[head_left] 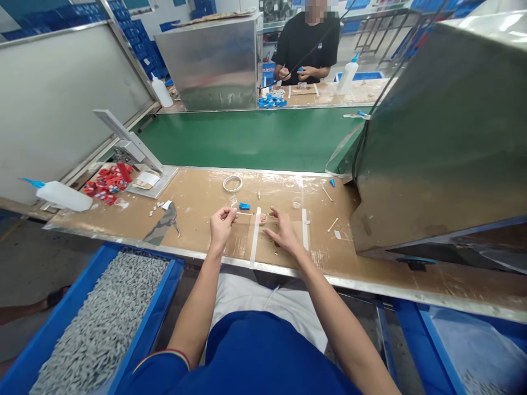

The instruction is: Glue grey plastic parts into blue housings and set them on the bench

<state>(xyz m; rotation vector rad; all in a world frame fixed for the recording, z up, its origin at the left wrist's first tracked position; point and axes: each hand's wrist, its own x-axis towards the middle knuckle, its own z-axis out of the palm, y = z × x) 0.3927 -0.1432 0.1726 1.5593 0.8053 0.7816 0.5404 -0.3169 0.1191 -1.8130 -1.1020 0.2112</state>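
A clear dish (262, 219) sits between a worker's hands at the middle of a table (197, 186), about midway between its near and far edges, beside a strip of white tape (256, 241). The right hand (284, 233) is open, thumb and fingers spread close to the dish; the left hand (223, 224) is closed in a pinch, though whether it grips anything is too small to tell. Just beyond the left fingertips lies a blue piece (244, 206), with a tape roll (233, 184) nearer the far edge. A second dish (297, 203) stands to the right, short of two swabs (332, 225). A metal box (415, 137) fills the table's right end. Toward the left end are a camouflage cloth (164, 224), a metal stand (132, 145), red parts (107, 184) and a bottle (65, 196) lying at the corner. Below the near edge, a blue bin (154, 299) holds grey parts (107, 312). Past the far edge runs a green belt (247, 137), a co-worker (307, 46) in black facing it from the opposite side.
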